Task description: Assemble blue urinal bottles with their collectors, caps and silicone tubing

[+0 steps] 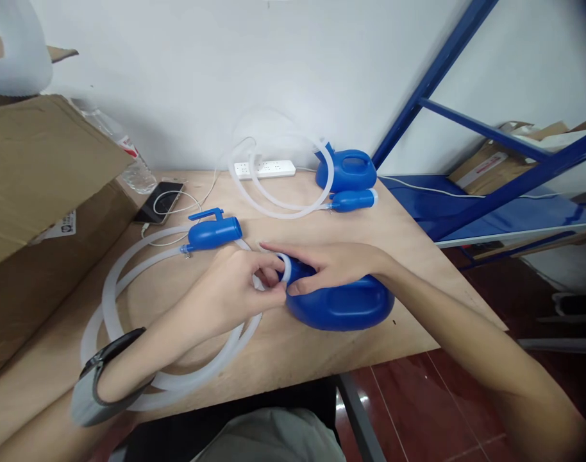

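Note:
A blue plastic urinal bottle [341,308] lies on its side at the front of the wooden table, its neck to the left. My right hand [338,264] rests over its top, thumb and fingers around the neck end. At the mouth, my left hand [249,279] pinches a white ring [286,266] between thumb and fingers; part of the ring is hidden. Just beyond my left hand lies a blue urinal funnel [213,232] with a lid sticking up. From its narrow end a clear hose [111,301] coils under my left forearm.
At the back stand a second blue bottle [348,170], another funnel [353,200] with coiled hose, and a power strip [268,169]. A cardboard box [47,173], water bottle [134,163] and phone [165,202] are left. A blue metal rack [485,128] stands right.

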Demonstrator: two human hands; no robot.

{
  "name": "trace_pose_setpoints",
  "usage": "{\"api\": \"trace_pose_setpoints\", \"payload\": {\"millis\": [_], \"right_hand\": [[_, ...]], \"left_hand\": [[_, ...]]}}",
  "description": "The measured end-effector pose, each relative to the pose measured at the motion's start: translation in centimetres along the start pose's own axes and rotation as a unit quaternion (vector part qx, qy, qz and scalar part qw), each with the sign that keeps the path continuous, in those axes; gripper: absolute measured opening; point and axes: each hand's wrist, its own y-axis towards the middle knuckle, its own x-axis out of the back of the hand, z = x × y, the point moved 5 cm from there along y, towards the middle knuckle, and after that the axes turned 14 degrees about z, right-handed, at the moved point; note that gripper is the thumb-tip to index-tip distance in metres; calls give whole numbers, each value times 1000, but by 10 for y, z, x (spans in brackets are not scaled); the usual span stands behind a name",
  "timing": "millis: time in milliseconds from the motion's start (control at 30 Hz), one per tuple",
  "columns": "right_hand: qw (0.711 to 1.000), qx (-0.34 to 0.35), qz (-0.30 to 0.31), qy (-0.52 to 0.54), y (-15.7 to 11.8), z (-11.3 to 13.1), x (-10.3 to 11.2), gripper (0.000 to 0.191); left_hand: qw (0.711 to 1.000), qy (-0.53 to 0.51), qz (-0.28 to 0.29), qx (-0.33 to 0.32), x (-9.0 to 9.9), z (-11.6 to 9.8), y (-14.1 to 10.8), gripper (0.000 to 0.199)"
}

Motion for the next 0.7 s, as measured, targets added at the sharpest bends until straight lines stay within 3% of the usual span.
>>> {"api": "trace_pose_setpoints", "payload": {"millis": [100,233,433,567,700], "right_hand": [[1000,-14,-3,4,-2,-9,2,92],[999,-11,23,22,-1,-12,6,82],[998,-40,42,-1,1,-18,15,75],[997,-40,54,-23,1,-24,22,71],[997,-33,40,-61,1,-25,33,71]], "left_hand": [[1000,9,15,-7,-2,-2,7,10],[998,5,46,-35,-3,-2,12,12],[981,117,47,-151,17,0,15,19],[974,152,35,-164,27,11,20,45],[963,173,41,-201,24,24,26,65]]}}
